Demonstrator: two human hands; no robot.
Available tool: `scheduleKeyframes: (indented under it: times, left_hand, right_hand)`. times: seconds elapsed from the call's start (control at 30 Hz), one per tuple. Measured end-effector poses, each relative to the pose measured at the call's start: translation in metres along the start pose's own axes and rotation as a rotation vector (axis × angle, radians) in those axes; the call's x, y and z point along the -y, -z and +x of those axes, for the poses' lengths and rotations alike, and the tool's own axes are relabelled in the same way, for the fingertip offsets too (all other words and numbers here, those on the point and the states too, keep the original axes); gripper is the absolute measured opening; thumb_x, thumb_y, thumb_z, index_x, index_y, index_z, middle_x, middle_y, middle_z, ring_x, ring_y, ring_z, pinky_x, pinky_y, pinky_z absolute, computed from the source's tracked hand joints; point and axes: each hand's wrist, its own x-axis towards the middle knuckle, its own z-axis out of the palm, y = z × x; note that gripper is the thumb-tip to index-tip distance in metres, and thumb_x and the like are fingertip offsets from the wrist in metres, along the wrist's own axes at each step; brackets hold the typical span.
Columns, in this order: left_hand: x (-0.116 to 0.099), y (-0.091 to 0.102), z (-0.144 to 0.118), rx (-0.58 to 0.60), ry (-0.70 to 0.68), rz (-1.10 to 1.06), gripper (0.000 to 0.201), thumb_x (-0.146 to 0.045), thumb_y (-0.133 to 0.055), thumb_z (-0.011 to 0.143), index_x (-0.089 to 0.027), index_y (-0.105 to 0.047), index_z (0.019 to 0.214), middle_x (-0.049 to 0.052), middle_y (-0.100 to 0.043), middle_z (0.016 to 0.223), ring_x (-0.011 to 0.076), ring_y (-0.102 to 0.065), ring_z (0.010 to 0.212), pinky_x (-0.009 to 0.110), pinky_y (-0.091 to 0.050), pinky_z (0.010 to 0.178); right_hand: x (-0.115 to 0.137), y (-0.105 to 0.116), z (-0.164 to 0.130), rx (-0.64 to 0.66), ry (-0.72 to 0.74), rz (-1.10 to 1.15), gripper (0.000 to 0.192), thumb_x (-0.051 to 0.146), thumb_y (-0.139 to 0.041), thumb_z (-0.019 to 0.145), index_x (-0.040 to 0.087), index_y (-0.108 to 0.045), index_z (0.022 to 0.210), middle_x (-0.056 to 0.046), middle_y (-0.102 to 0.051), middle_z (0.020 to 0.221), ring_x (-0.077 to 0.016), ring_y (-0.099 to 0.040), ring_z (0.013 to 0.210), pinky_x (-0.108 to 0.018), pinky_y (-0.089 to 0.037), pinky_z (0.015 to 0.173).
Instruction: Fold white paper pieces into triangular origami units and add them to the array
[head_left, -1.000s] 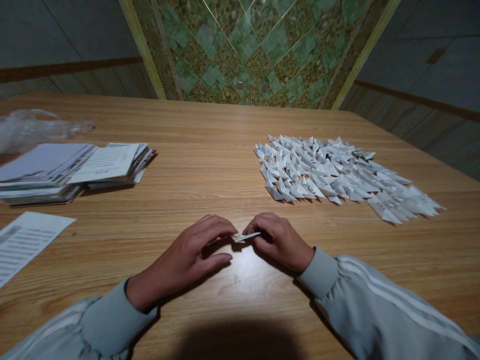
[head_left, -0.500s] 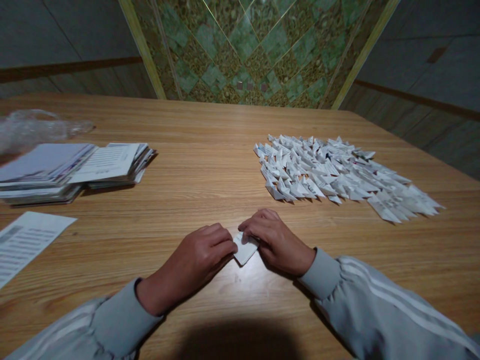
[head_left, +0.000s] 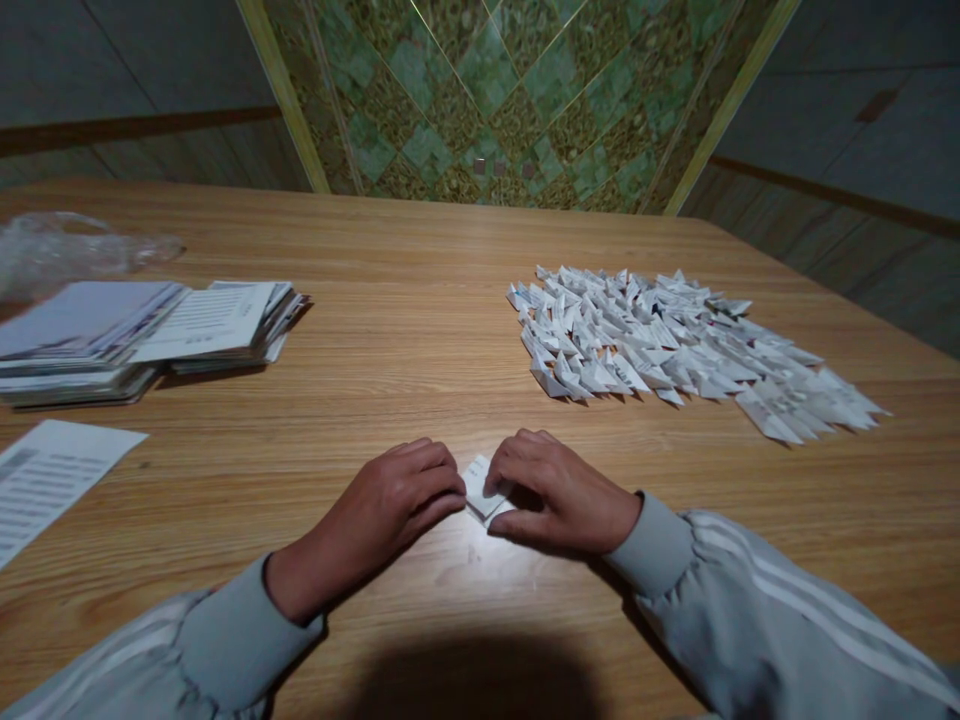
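A small folded piece of white paper [head_left: 478,478] lies on the wooden table between my hands, with faint print on its upper part. My left hand [head_left: 401,492] pinches its left corner, fingers pressed together. From the other side, my right hand [head_left: 551,490] has its fingertips on the paper's face and its thumb at the lower edge, gripping a flap there. The right part of the paper is hidden under those fingers.
Many folded paper boats [head_left: 630,335] cover the table's right side. At the left are stacks of paper [head_left: 202,325], a loose printed sheet [head_left: 60,480] and a clear plastic bag [head_left: 71,250]. A tiled wall [head_left: 480,100] stands beyond the table [head_left: 390,380].
My right hand has shifted down over the paper, its thumb now at the lower edge. The paper's lower point is turned up. My left hand stays at the left corner.
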Motion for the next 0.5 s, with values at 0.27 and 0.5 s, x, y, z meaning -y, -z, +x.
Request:
scheduleKeyframes:
  times: [0.27, 0.5]
  left_hand:
    - [-0.0041, -0.0032, 0.0015, 0.027, 0.157, 0.087, 0.022, -0.026, -0.046, 0.101, -0.018, -0.060, 0.087, 0.005, -0.060, 0.084, 0.0210, -0.055, 0.079, 0.034, -0.044, 0.073]
    - [-0.0020, -0.0029, 0.0011, 0.065, 0.156, 0.112, 0.023, -0.031, -0.044, 0.102, -0.018, -0.059, 0.089, 0.005, -0.060, 0.086, 0.0217, -0.054, 0.080, 0.036, -0.042, 0.074]
  right_hand:
    - [-0.0015, -0.0045, 0.0011, -0.081, -0.056, -0.017, 0.005, 0.021, -0.067, 0.091, 0.017, -0.065, 0.092, -0.005, -0.066, 0.089, -0.0187, -0.057, 0.086, -0.030, -0.038, 0.076]
    - [-0.0027, -0.0033, 0.0008, -0.077, -0.118, -0.137, 0.008, 0.024, -0.069, 0.091, 0.017, -0.066, 0.087, -0.004, -0.066, 0.085, -0.0192, -0.055, 0.085, -0.031, -0.034, 0.076]
